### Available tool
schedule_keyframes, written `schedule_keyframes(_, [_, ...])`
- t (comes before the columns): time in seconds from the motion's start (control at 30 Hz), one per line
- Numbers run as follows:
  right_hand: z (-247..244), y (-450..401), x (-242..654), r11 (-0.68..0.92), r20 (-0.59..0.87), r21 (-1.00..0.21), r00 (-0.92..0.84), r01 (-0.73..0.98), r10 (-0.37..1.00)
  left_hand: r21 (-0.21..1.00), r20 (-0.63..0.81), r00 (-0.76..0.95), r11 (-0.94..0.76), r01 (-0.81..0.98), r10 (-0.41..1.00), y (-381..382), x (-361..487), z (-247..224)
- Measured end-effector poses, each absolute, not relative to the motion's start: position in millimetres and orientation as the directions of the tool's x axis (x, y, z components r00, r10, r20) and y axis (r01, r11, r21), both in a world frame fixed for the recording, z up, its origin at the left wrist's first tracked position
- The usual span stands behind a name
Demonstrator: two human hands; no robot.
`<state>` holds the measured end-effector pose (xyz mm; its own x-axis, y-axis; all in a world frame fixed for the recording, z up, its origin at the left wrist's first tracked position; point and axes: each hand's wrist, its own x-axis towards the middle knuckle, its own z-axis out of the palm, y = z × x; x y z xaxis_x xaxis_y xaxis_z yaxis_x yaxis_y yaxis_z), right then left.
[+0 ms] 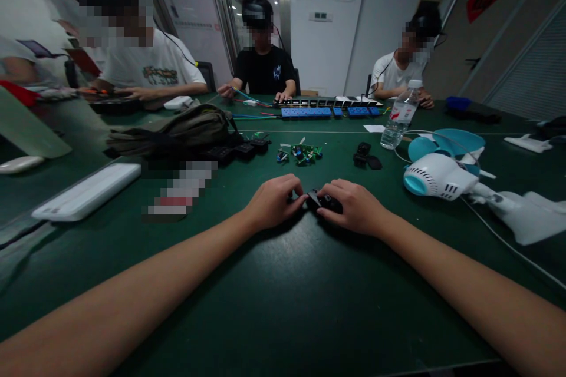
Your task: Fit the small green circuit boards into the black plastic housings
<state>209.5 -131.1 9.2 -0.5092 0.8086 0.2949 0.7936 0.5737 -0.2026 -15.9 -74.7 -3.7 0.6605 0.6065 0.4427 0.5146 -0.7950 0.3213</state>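
Observation:
My right hand (354, 206) is closed around a small black plastic part (332, 203) low over the green table. Its thumb lies along the near side of the part. My left hand (275, 203) is close by on the left, thumb and fingers bent into a pinch, fingertips at the part's left end. Something dark shows between the left fingers, too small to make out. Beyond the hands lies a pile of small green circuit boards (300, 154) with blue pieces. More black plastic parts (366, 156) lie behind my right hand.
A white and blue fan (442, 177) and a water bottle (400, 118) stand on the right. On the left are a dark bag (177, 129) and a white power bank-like box (91, 191). Blue blocks (306, 112) line the far side, where several people sit.

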Motion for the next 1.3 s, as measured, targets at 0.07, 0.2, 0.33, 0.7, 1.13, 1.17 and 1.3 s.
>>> schedule_keyframes(0.07, [10, -132, 206, 0.545, 0.288, -0.167, -0.488, 0.822, 0.824, 0.325, 0.423, 0.646, -0.772, 0.547, 0.635, -74, -16, -3])
schedule_keyframes(0.2, [16, -134, 204, 0.475, 0.246, -0.084, -0.444, 0.876, 0.862, 0.311, 0.387, 0.598, -0.710, 0.632, 0.702, -68, -19, -3])
schedule_keyframes(0.33, [28, -132, 216, 0.277, 0.175, -0.022, -0.269, 0.961, 0.947, 0.259, 0.323, 0.496, -0.579, 0.773, 0.806, -58, -26, -2])
schedule_keyframes(0.7, [44, -118, 267, -0.223, 0.006, 0.098, 0.223, 0.970, 0.975, 0.099, 0.204, 0.238, -0.262, 0.960, 0.950, -34, -54, 12])
schedule_keyframes(1.13, [36, -113, 267, -0.196, 0.131, 0.135, 0.179, 0.971, 0.975, -0.136, 0.299, 0.062, -0.022, 0.990, 0.952, -32, -65, 10])
schedule_keyframes(1.17, [36, -113, 268, -0.201, 0.137, 0.141, 0.182, 0.969, 0.974, -0.143, 0.304, 0.070, -0.027, 0.989, 0.950, -33, -64, 11])
schedule_keyframes(1.3, [35, -113, 268, -0.191, 0.173, 0.145, 0.166, 0.971, 0.971, -0.152, 0.340, 0.110, -0.061, 0.987, 0.934, -35, -62, 13])
